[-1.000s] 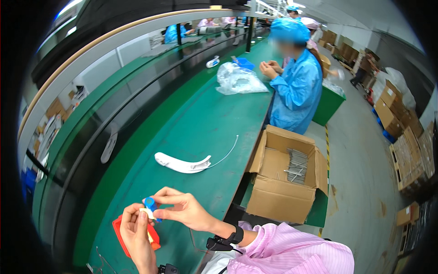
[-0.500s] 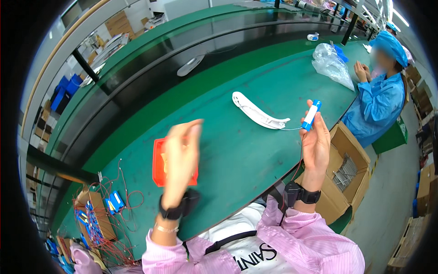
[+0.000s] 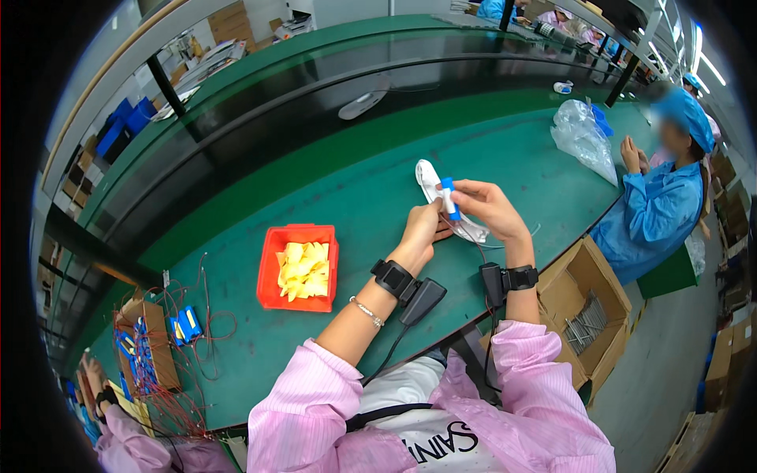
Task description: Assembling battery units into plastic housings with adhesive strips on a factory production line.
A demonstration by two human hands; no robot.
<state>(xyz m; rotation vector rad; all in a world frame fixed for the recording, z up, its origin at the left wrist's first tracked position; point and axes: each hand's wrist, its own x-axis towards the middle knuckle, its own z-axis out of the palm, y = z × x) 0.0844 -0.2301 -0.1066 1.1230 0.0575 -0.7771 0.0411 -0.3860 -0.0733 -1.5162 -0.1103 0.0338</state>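
Right hand (image 3: 490,206): I see its fingertips pinched shut on the small blue-and-white plastic connector (image 3: 448,196).
Left hand (image 3: 422,230): curled just beside it; I cannot tell whether it grips.
Red plastic bin (image 3: 272,268): yellow slips, mid-worktop.

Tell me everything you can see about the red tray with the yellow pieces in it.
The red rectangular plastic tray sits flat on the green worktable, to the left of the person's left hand. It is open-topped, shallow, with raised walls. A loose heap of small yellow pieces fills most of it. Neither hand touches it; only the table does.
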